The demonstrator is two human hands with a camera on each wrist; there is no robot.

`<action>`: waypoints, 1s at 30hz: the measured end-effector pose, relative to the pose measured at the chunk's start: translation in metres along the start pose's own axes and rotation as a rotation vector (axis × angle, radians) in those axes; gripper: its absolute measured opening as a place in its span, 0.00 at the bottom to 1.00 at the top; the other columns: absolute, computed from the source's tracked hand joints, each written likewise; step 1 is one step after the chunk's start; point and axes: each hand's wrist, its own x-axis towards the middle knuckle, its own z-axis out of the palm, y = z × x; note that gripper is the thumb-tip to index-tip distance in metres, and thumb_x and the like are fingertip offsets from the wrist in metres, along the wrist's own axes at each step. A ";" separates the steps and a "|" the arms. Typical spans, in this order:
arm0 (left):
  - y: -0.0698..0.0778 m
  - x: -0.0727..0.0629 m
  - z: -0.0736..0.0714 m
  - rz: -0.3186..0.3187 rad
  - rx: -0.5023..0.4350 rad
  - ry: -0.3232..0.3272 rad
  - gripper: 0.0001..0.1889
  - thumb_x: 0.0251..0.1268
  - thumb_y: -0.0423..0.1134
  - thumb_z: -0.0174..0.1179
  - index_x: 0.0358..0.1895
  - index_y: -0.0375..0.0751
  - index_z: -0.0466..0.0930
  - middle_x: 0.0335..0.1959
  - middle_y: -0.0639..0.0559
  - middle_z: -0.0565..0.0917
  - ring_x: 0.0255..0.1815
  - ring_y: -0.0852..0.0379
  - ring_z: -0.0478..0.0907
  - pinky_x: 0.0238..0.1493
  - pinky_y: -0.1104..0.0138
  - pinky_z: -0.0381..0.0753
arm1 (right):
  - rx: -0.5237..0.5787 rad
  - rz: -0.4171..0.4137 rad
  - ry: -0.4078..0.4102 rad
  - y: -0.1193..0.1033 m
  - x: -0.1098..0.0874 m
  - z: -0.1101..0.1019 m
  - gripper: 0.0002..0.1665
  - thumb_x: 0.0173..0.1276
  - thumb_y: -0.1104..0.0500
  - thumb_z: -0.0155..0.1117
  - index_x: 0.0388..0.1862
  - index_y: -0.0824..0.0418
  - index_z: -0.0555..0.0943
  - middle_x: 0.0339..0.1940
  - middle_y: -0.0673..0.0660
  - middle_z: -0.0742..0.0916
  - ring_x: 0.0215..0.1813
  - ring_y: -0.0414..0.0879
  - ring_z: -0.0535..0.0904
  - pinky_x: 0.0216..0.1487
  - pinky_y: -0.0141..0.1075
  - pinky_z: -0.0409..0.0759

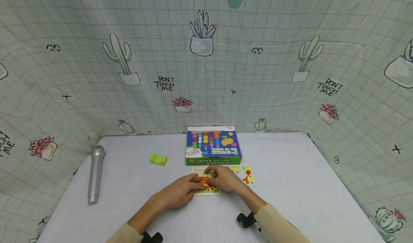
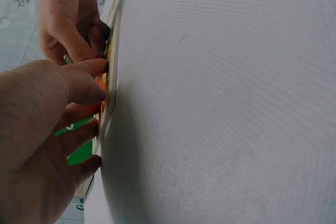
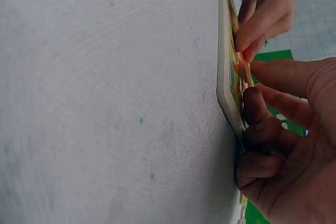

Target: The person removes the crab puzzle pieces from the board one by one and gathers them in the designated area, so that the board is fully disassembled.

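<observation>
Right hand (image 1: 224, 178), orange puzzle piece (image 1: 203, 180) at its fingertips.

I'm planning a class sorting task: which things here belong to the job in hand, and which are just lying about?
Seem to belong:
- puzzle board
- orange piece
- loose pieces

Seem to be lying about:
- bead-set box
- green block
- silver tube

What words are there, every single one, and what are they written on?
"DON'T TOUCH ME": patterned cloth, twice whole, once cut off.
"5-COLUMN": box, upside down, top and green side.
"SET OF BEADS": same places, also upside down.
Red print on the box's white strip: too small.
Wrist-view lettering: too blurred.
</observation>
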 end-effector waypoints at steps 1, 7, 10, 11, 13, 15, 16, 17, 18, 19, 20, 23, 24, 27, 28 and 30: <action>0.000 0.000 0.000 -0.002 -0.006 0.000 0.21 0.73 0.31 0.54 0.63 0.53 0.82 0.68 0.43 0.74 0.72 0.41 0.69 0.69 0.48 0.69 | 0.002 0.002 0.001 0.000 0.000 0.000 0.15 0.69 0.55 0.68 0.53 0.55 0.84 0.26 0.47 0.82 0.30 0.42 0.76 0.32 0.34 0.72; 0.000 0.002 0.001 -0.022 -0.027 -0.010 0.20 0.73 0.31 0.54 0.62 0.54 0.83 0.65 0.45 0.74 0.72 0.42 0.68 0.70 0.49 0.68 | 0.017 0.012 0.008 0.001 0.000 0.000 0.14 0.69 0.55 0.68 0.52 0.53 0.83 0.27 0.47 0.82 0.30 0.42 0.77 0.34 0.36 0.73; -0.001 0.003 0.002 -0.028 -0.028 -0.014 0.20 0.74 0.32 0.54 0.62 0.54 0.83 0.64 0.45 0.74 0.71 0.44 0.69 0.69 0.50 0.70 | 0.033 0.005 0.015 0.001 0.000 0.000 0.13 0.69 0.56 0.67 0.51 0.52 0.82 0.27 0.47 0.83 0.31 0.42 0.78 0.35 0.37 0.74; -0.001 0.003 0.002 -0.028 -0.026 -0.013 0.20 0.74 0.32 0.54 0.62 0.55 0.83 0.64 0.45 0.74 0.71 0.45 0.69 0.68 0.50 0.70 | 0.038 -0.001 0.020 0.001 -0.001 0.000 0.12 0.69 0.56 0.67 0.51 0.52 0.82 0.27 0.47 0.83 0.31 0.42 0.78 0.35 0.37 0.75; -0.001 0.003 0.002 -0.024 -0.024 -0.009 0.20 0.74 0.32 0.54 0.61 0.55 0.84 0.64 0.46 0.75 0.70 0.45 0.70 0.68 0.50 0.70 | 0.045 -0.014 0.029 0.001 -0.001 -0.001 0.12 0.68 0.58 0.66 0.50 0.52 0.82 0.28 0.47 0.83 0.31 0.42 0.78 0.36 0.38 0.75; -0.001 0.003 0.002 -0.021 -0.020 -0.006 0.20 0.74 0.32 0.54 0.61 0.55 0.84 0.64 0.46 0.75 0.70 0.46 0.70 0.68 0.51 0.71 | 0.046 -0.028 0.037 0.002 -0.001 -0.001 0.12 0.68 0.59 0.66 0.50 0.52 0.82 0.28 0.46 0.83 0.31 0.42 0.78 0.37 0.38 0.75; -0.001 0.003 0.002 -0.017 -0.017 -0.003 0.20 0.73 0.31 0.54 0.61 0.54 0.84 0.64 0.46 0.75 0.69 0.46 0.71 0.68 0.51 0.71 | 0.045 -0.034 0.039 0.002 -0.001 -0.001 0.12 0.68 0.59 0.66 0.50 0.52 0.82 0.28 0.47 0.83 0.32 0.42 0.77 0.38 0.38 0.75; -0.001 0.003 0.002 -0.015 -0.013 -0.001 0.20 0.73 0.31 0.54 0.61 0.54 0.84 0.63 0.46 0.75 0.68 0.47 0.72 0.67 0.51 0.71 | 0.044 -0.041 0.042 0.002 -0.001 -0.001 0.12 0.68 0.60 0.66 0.50 0.52 0.82 0.28 0.47 0.83 0.32 0.42 0.77 0.38 0.38 0.75; -0.001 0.003 0.002 -0.012 -0.014 0.000 0.20 0.73 0.31 0.54 0.61 0.54 0.84 0.63 0.46 0.76 0.66 0.48 0.73 0.67 0.52 0.72 | 0.043 -0.048 0.044 0.002 -0.001 -0.001 0.12 0.68 0.60 0.66 0.50 0.52 0.82 0.28 0.47 0.82 0.32 0.42 0.77 0.38 0.38 0.75; -0.001 0.003 0.001 -0.009 -0.014 0.003 0.20 0.72 0.31 0.55 0.60 0.54 0.84 0.62 0.46 0.76 0.65 0.49 0.74 0.66 0.52 0.73 | 0.039 -0.054 0.046 0.003 -0.001 -0.001 0.12 0.68 0.60 0.66 0.50 0.52 0.82 0.29 0.47 0.82 0.32 0.42 0.77 0.38 0.38 0.75; 0.000 0.003 0.001 -0.008 -0.014 0.004 0.19 0.72 0.31 0.55 0.60 0.53 0.85 0.62 0.47 0.76 0.63 0.50 0.74 0.65 0.53 0.74 | 0.039 -0.058 0.049 0.003 0.000 -0.001 0.11 0.68 0.60 0.66 0.49 0.52 0.82 0.29 0.47 0.82 0.32 0.42 0.77 0.38 0.38 0.75; 0.000 0.003 0.001 -0.012 -0.008 0.004 0.19 0.72 0.31 0.55 0.59 0.53 0.85 0.62 0.46 0.77 0.64 0.49 0.74 0.65 0.52 0.73 | 0.048 -0.064 0.057 0.004 0.000 -0.001 0.09 0.69 0.60 0.65 0.47 0.51 0.82 0.30 0.46 0.83 0.32 0.42 0.77 0.39 0.38 0.75; 0.000 0.003 0.001 -0.015 -0.006 0.003 0.19 0.72 0.31 0.55 0.59 0.54 0.85 0.63 0.46 0.77 0.65 0.48 0.74 0.66 0.52 0.73 | 0.051 -0.066 0.059 0.004 0.000 -0.002 0.09 0.69 0.61 0.65 0.46 0.50 0.81 0.31 0.46 0.83 0.32 0.41 0.77 0.39 0.38 0.75; 0.000 0.003 0.001 -0.025 0.013 -0.003 0.20 0.72 0.32 0.55 0.59 0.55 0.85 0.65 0.45 0.76 0.70 0.44 0.70 0.69 0.50 0.69 | 0.076 -0.070 0.060 0.003 -0.001 -0.002 0.09 0.68 0.63 0.64 0.44 0.50 0.81 0.31 0.46 0.84 0.32 0.41 0.78 0.39 0.37 0.75; 0.000 0.003 0.001 -0.027 0.015 -0.005 0.20 0.72 0.32 0.55 0.59 0.56 0.85 0.65 0.45 0.76 0.70 0.44 0.70 0.69 0.50 0.69 | 0.083 -0.073 0.060 0.002 -0.001 -0.003 0.08 0.68 0.63 0.64 0.43 0.51 0.81 0.31 0.46 0.84 0.32 0.41 0.78 0.38 0.37 0.76; 0.000 0.003 0.001 -0.028 0.018 -0.006 0.20 0.72 0.32 0.55 0.60 0.56 0.85 0.65 0.45 0.76 0.71 0.44 0.70 0.69 0.50 0.69 | 0.099 -0.084 0.061 0.001 -0.001 -0.003 0.08 0.68 0.64 0.64 0.42 0.51 0.81 0.31 0.46 0.84 0.32 0.41 0.78 0.37 0.36 0.76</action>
